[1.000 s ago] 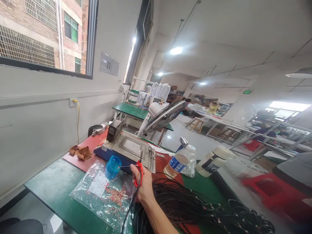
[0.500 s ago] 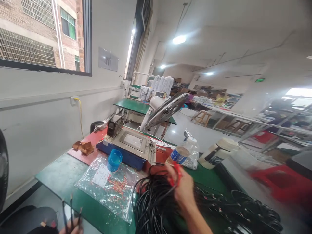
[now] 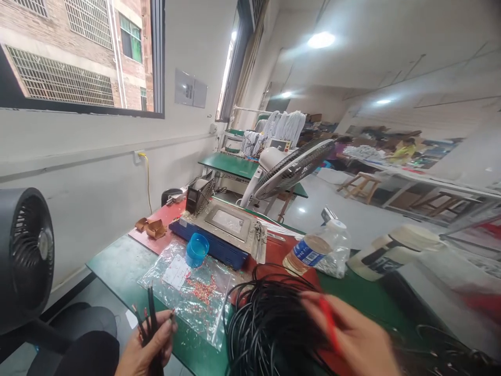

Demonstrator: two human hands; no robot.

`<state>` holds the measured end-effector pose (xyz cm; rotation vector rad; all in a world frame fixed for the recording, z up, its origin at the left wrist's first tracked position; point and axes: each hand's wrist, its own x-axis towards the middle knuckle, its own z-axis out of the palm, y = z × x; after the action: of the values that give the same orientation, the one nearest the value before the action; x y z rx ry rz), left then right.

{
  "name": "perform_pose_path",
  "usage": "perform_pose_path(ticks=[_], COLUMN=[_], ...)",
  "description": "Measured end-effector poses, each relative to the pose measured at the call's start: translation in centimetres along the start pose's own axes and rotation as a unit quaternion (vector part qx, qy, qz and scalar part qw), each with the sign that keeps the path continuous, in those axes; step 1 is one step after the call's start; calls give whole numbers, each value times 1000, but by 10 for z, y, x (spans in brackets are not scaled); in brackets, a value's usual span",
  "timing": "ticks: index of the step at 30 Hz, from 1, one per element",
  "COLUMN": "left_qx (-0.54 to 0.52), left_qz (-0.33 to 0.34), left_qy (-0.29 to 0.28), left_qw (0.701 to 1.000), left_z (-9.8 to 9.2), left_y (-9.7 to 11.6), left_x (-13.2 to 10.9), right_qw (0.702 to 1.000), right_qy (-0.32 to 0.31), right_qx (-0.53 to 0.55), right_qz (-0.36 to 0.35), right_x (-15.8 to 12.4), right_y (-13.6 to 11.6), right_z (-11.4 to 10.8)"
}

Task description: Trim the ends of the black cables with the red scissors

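Several thin black cables (image 3: 152, 308), with reddish bits at some tips, stand upright in my left hand (image 3: 146, 347), whose fingers are closed round them. My right hand (image 3: 358, 334), smeared by motion, is closed on a red-handled tool (image 3: 330, 322); its working end cannot be made out. Beside and partly behind that hand, a large tangled bundle of black cables (image 3: 262, 324) lies on the table. Between the hands, a clear plastic bag (image 3: 219, 324) lies flat, with small reddish-orange bits (image 3: 202, 289) scattered on it and a blue plastic cup (image 3: 197, 250) at its far side.
A blue-based bench device (image 3: 219, 245) with a metal top and small fan stands on a red mat (image 3: 156, 250). Right of it are a labelled bottle (image 3: 309, 248) and a white jar (image 3: 391, 253). A black fan (image 3: 33, 250) stands at left, a pedestal fan (image 3: 295, 169) beyond the table.
My left hand has risen further into view with its cables. My right hand has moved right and nearer, still with the red-handled tool. The whole view has shifted.
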<state>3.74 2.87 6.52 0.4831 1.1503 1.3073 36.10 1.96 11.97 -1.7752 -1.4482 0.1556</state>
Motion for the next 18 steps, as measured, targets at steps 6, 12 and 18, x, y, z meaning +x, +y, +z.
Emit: perform_pose_path(ticks=[6,12,18], left_qx=[31,59,126], left_qz=[25,39,33], left_qy=[11,95,109], left_qw=[999,993,985], left_z=[3,3,13], left_y=[-6,-10,-19], left_x=[2,10,19], right_qw=[911,888,882], right_qy=[-357,-432,-434], right_qx=[177,108,120], right_qz=[-109,-118,-136], right_x=[-18,-31,-35], right_y=[-93,-89,-72], right_z=[106,129,133])
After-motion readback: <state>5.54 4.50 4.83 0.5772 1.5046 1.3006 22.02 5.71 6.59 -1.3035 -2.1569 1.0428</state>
